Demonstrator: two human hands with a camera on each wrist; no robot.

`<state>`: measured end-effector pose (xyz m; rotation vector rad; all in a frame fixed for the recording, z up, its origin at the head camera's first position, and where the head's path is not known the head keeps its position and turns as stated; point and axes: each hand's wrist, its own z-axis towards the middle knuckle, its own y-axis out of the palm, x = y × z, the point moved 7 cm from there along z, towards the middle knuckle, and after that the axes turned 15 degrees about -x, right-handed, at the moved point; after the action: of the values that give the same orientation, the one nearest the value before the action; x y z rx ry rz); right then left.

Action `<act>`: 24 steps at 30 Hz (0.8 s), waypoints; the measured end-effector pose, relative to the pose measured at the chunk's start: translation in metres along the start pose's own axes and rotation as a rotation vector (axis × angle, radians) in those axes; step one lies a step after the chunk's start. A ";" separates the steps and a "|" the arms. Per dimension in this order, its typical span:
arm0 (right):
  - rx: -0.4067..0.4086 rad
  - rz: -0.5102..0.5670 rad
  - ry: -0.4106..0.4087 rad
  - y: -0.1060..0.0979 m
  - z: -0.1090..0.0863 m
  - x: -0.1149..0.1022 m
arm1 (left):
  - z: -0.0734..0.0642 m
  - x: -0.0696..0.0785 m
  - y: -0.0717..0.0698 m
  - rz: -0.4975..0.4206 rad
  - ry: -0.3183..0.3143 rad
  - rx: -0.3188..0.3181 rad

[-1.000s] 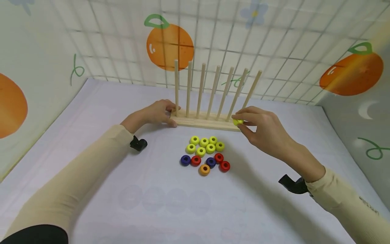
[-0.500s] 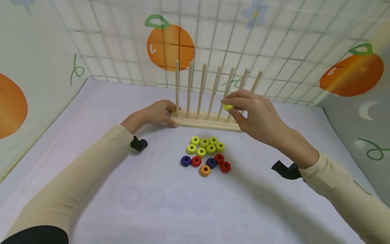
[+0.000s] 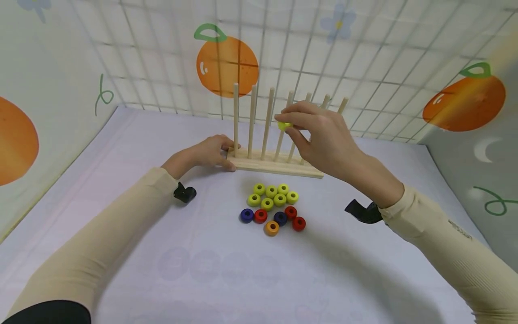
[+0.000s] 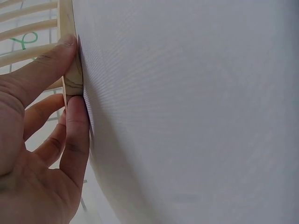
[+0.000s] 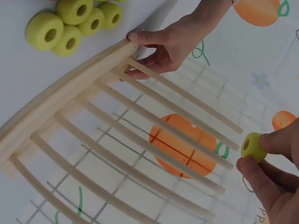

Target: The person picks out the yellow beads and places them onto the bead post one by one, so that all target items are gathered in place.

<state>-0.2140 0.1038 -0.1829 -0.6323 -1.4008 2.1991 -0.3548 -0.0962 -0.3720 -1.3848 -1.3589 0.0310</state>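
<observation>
A wooden peg rack [image 3: 279, 167] with a row of several upright pegs stands towards the back. My left hand [image 3: 208, 152] grips the left end of its base; in the left wrist view the thumb [image 4: 60, 53] lies along one side and the fingers bend round the end. Between thumb and fingertips my right hand [image 3: 323, 135] pinches a yellow bead [image 5: 253, 148], raised near the upper part of the pegs. The right wrist view shows this bead by the peg tips, off the pegs, its hole facing them. The hand hides parts of the right-hand pegs in the head view.
In front of the rack lie several loose yellow beads [image 3: 267, 204], with red beads [image 3: 299, 223], two dark blue beads [image 3: 247, 215] and an orange bead [image 3: 271, 228] nearer me. Behind the rack rises a backdrop with a printed grid and oranges [image 3: 226, 67].
My right hand has carried the yellow bead up and leftward, from low by the right end of the rack to near the middle pegs' upper part. The left hand keeps its grip on the base.
</observation>
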 end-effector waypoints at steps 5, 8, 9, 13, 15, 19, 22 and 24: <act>0.045 0.006 -0.032 -0.003 0.015 -0.004 | -0.001 0.001 0.001 -0.006 0.002 0.000; 0.055 -0.008 -0.047 -0.005 0.024 -0.006 | 0.000 0.000 0.000 -0.002 0.003 -0.002; 0.056 -0.013 -0.050 -0.005 0.027 -0.007 | 0.000 0.000 0.000 0.000 0.002 -0.002; 0.055 -0.034 -0.062 -0.005 0.037 -0.009 | 0.000 -0.001 0.000 0.008 -0.006 -0.006; 0.057 -0.038 -0.066 -0.006 0.041 -0.009 | 0.001 -0.001 0.000 0.005 -0.009 -0.009; 0.053 -0.021 -0.067 -0.004 0.048 -0.006 | 0.001 -0.002 -0.001 -0.006 -0.013 -0.012; 0.048 -0.013 -0.064 -0.001 0.053 -0.004 | 0.002 -0.002 -0.001 -0.015 -0.012 -0.012; 0.052 -0.017 -0.067 0.001 0.058 -0.003 | 0.002 -0.002 0.000 -0.017 -0.010 -0.010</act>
<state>-0.2461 0.0608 -0.1617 -0.5311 -1.3722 2.2544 -0.3573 -0.0965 -0.3742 -1.3836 -1.3804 0.0200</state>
